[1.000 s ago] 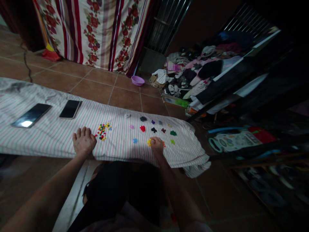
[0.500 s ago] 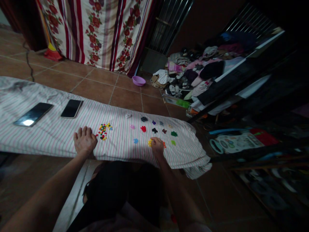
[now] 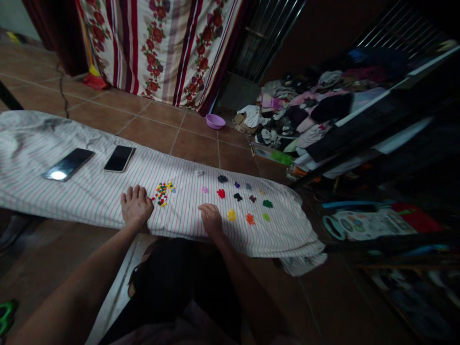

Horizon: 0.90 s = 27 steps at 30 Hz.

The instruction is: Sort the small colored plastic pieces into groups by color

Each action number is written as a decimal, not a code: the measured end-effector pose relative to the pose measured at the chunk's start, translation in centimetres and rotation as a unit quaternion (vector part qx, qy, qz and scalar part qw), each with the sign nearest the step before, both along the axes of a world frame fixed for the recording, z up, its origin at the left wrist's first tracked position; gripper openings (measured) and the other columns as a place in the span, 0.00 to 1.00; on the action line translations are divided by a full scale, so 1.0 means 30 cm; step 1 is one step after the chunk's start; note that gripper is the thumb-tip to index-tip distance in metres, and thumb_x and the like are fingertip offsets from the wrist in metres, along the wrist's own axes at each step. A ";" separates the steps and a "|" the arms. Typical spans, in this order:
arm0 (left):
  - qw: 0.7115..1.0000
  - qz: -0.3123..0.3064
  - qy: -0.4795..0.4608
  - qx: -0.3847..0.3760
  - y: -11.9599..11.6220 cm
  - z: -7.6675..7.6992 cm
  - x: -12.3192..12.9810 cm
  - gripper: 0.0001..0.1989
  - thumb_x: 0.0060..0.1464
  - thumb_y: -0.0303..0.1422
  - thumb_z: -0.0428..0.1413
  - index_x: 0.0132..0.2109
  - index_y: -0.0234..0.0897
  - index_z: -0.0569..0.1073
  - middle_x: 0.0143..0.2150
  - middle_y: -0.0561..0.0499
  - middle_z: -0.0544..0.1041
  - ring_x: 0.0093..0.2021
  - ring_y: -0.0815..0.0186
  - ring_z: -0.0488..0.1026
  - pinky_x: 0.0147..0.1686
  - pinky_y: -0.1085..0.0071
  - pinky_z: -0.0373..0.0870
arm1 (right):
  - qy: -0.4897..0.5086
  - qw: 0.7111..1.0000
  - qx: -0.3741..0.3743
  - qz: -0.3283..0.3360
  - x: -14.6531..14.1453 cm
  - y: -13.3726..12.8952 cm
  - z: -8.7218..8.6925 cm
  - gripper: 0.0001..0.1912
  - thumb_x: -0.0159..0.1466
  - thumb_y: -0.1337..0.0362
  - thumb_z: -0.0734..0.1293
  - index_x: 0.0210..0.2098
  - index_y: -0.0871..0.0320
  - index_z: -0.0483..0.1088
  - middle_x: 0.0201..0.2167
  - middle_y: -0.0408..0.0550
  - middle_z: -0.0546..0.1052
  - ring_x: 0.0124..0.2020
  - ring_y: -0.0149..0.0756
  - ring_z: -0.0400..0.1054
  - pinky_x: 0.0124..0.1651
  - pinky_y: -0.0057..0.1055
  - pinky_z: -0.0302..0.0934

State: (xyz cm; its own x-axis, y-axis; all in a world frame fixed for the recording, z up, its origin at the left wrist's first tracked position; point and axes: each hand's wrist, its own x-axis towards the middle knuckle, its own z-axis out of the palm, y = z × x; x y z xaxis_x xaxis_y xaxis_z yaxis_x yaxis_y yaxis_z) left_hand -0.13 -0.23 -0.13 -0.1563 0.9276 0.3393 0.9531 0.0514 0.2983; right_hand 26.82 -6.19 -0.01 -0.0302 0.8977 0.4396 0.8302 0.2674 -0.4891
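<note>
In the head view, your flat, empty-looking left hand (image 3: 137, 205) lies beside the mixed heap of small multicoloured pieces (image 3: 163, 192) left unsorted on the striped white cloth (image 3: 181, 215), while your loosely curled right hand (image 3: 212, 219), contents hidden, is near the already separated bright-yellow pile (image 3: 232, 215) and orange pile (image 3: 250, 219).

The one view looks from the wearer's head, above the near side of the worktop (image 3: 187, 211), facing forward and down across it. It is near enough to show the lap (image 3: 161, 292) this side of the worktop and the left hand (image 3: 137, 207) and right hand (image 3: 211, 219) at it, yet wide enough to catch the curtain (image 3: 168, 48) beyond the worktop and the clothes (image 3: 302, 105) off its far right corner.
</note>
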 end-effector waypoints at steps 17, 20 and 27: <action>1.000 -0.008 -0.013 0.011 0.003 -0.006 -0.003 0.24 0.58 0.34 0.41 0.57 0.32 0.68 0.62 0.41 0.66 0.65 0.50 0.56 0.64 0.50 0.46 | 0.007 0.986 -0.143 0.080 -0.392 0.124 0.002 0.14 0.64 0.67 0.63 0.47 0.53 0.73 0.41 0.47 0.72 0.44 0.34 0.68 0.48 0.29 0.63; 1.000 -0.009 -0.019 0.013 0.004 -0.009 -0.005 0.24 0.58 0.34 0.41 0.57 0.32 0.69 0.62 0.41 0.66 0.65 0.50 0.55 0.64 0.50 0.46 | -0.017 0.986 -0.162 0.037 -0.424 0.139 0.013 0.11 0.64 0.64 0.65 0.46 0.53 0.72 0.41 0.47 0.72 0.43 0.35 0.67 0.46 0.29 0.63; 0.999 -0.011 -0.024 0.021 0.002 -0.007 -0.003 0.24 0.58 0.34 0.41 0.57 0.31 0.69 0.62 0.40 0.67 0.65 0.50 0.56 0.64 0.49 0.46 | -0.052 0.985 -0.166 0.007 -0.438 0.144 0.016 0.10 0.64 0.62 0.65 0.45 0.55 0.71 0.40 0.48 0.73 0.44 0.36 0.67 0.46 0.29 0.62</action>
